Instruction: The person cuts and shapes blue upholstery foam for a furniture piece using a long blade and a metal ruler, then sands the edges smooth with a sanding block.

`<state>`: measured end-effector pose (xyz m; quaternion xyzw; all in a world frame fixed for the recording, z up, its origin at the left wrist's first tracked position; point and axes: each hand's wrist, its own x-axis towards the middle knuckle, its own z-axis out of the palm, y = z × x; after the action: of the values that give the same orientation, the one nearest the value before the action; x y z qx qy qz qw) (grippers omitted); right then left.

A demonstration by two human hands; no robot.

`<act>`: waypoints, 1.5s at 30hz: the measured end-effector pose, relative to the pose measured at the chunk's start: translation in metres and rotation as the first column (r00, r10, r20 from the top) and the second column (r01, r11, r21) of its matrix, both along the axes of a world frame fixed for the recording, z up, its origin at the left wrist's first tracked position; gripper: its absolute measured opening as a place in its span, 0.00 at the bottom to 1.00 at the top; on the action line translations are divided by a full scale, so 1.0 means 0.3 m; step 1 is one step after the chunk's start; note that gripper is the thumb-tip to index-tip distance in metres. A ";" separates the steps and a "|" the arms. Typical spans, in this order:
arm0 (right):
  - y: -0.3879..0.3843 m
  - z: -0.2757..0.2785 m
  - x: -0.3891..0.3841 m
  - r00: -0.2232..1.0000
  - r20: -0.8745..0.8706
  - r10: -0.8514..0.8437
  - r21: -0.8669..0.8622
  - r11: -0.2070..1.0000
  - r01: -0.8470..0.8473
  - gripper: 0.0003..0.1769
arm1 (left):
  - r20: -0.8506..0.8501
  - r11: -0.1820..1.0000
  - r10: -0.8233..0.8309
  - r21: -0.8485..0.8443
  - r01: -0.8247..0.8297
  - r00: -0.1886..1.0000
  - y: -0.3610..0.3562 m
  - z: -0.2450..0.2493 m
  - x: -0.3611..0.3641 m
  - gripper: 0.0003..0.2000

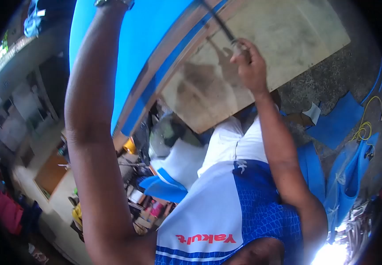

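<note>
My right hand (252, 70) is closed around the handle of a long, dark, narrow tool (219, 21), which slants up to the left past the top edge of the view. What kind of tool it is I cannot tell. Its shaft lies over or close to the striped blue and brown edge (166, 70) of a large bright blue sheet (142, 31). My left arm reaches up across that blue sheet, with a metal band at the wrist; my left hand is beyond the top of the view. Beneath my right hand lies a pale, stained board (284, 39).
Blue sheet scraps (337, 119) and a coiled yellow cord (365, 130) lie on the dark floor at the right. Near my legs are a white sheet (180, 161) and blue offcuts (162, 187). Mixed clutter stands at lower left, beside a pink cloth item (9, 212).
</note>
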<state>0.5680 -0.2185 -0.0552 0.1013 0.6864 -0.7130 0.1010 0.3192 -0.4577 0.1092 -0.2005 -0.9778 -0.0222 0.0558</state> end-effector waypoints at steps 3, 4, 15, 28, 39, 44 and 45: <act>-0.008 0.022 -0.015 0.996 0.086 -0.005 -0.060 0.998 0.010 0.17 | -0.087 0.995 0.090 -0.035 -0.094 0.992 -0.277 -0.143 0.251 0.22; -0.015 0.037 -0.009 0.993 0.116 -0.002 -0.049 0.999 0.008 0.16 | 0.027 0.979 0.201 -0.019 -0.201 0.979 -0.285 -0.153 0.342 0.25; -0.093 0.104 0.033 0.986 0.164 -0.025 -0.051 0.998 0.033 0.20 | 0.064 0.919 0.384 0.071 -0.388 0.921 -0.282 -0.278 0.570 0.32; -0.266 0.044 -0.172 0.988 -0.119 -0.095 0.149 0.983 0.112 0.23 | 0.129 0.916 0.395 0.016 -0.400 0.910 -0.291 -0.301 0.565 0.33; -0.310 0.087 -0.239 0.961 -0.142 -0.236 0.073 0.966 0.248 0.22 | 0.104 0.940 0.340 -0.029 -0.339 0.935 -0.293 -0.300 0.566 0.35; -0.334 0.097 -0.282 0.973 -0.104 -0.208 0.214 0.950 0.226 0.24 | 0.103 0.956 0.292 -0.011 -0.293 0.951 -0.293 -0.297 0.558 0.35; -0.342 0.100 -0.289 0.969 -0.107 -0.223 0.222 0.945 0.242 0.24 | 0.108 0.954 0.299 -0.005 -0.300 0.948 -0.293 -0.298 0.562 0.35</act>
<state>0.4814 -0.3211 -0.0252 0.1638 0.7524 -0.6376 -0.0239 0.4877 -0.5457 0.0198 -0.0479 -0.9984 -0.0301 0.0068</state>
